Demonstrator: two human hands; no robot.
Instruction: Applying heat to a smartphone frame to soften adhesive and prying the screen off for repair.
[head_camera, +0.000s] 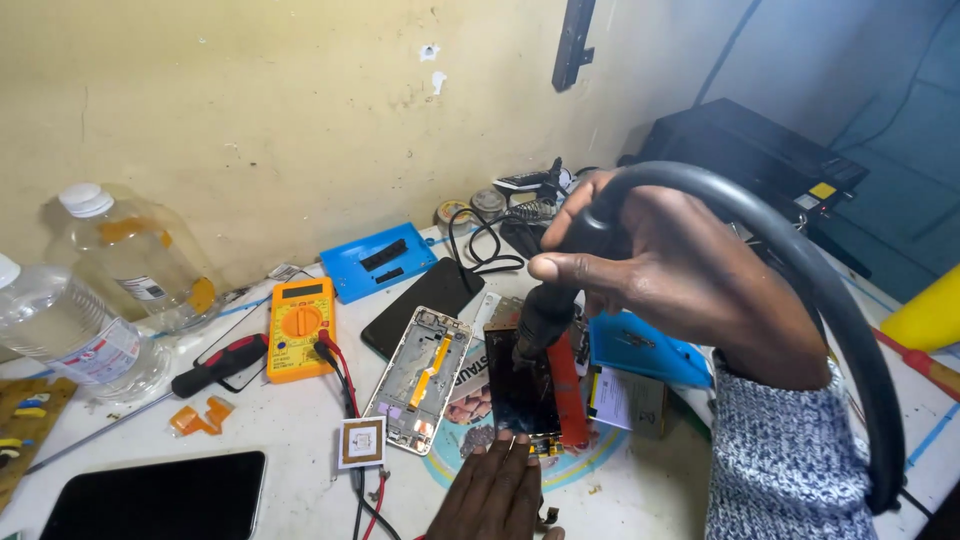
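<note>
Phone board (522, 395) lay dark and flat on the white table (290, 430), beside an opened phone frame (420, 378). Left hand (495, 485) pressed flat on its near edge, fingers released, while right hand (660, 270) grasped a black hot-air handle (560, 290) with its nozzle down over the board.

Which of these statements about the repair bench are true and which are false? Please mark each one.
1. The right hand holds a black tool with a thick hose, nozzle pointing down at the dark phone part. True.
2. The left hand is lifting the yellow multimeter. False: it rests by the near edge of the dark phone part; the multimeter lies untouched on the table.
3. An opened phone frame lies between the multimeter and the dark phone part. True.
4. The clear plastic bottles stand at the right end of the table. False: they stand at the left.
</note>
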